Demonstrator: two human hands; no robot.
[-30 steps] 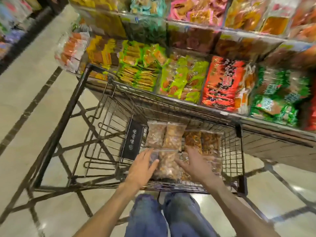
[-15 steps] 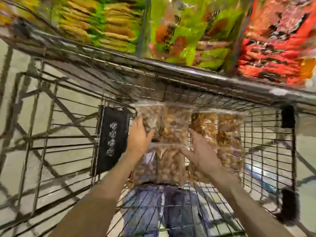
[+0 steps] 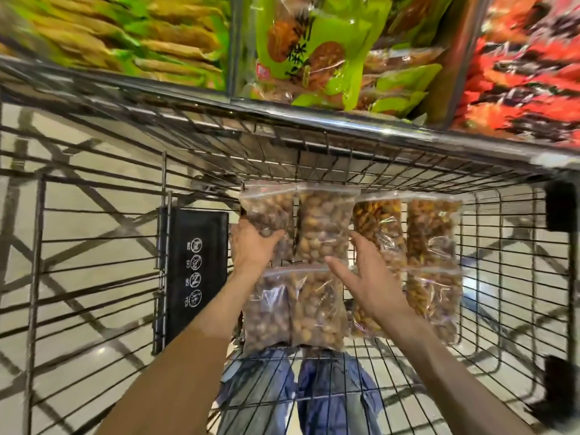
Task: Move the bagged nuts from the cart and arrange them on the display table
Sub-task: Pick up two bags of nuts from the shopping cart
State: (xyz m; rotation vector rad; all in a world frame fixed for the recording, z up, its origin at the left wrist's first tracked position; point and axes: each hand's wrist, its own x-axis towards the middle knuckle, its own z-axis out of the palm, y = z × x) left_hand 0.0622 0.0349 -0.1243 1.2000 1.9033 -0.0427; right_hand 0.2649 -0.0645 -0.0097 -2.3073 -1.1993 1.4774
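A shop aisle with pale tiled floor [image 3: 94, 171] lies under a wire cart [image 3: 314, 158], which is parked tight against the desk [image 3: 345, 120], likely so the bags have a short trip up. The desk's bins are already packed with green snack packs [image 3: 314, 54] and red packs [image 3: 527, 67]. In the cart's basket the clear zip bags of nuts [image 3: 323, 227] lie flat in two rows, side by side and partly overlapping, none yet on the desk. A black placard [image 3: 194, 271] hangs just left of them. The left hand [image 3: 254, 249] is clasped on the far-left bag [image 3: 266, 208], thumb over its face, apparently to lift it. The right hand [image 3: 367, 277] is spread and unclenched, holding nothing, hovering over the bags between the light nuts and the darker ones [image 3: 379, 227], seemingly ready to take a second.
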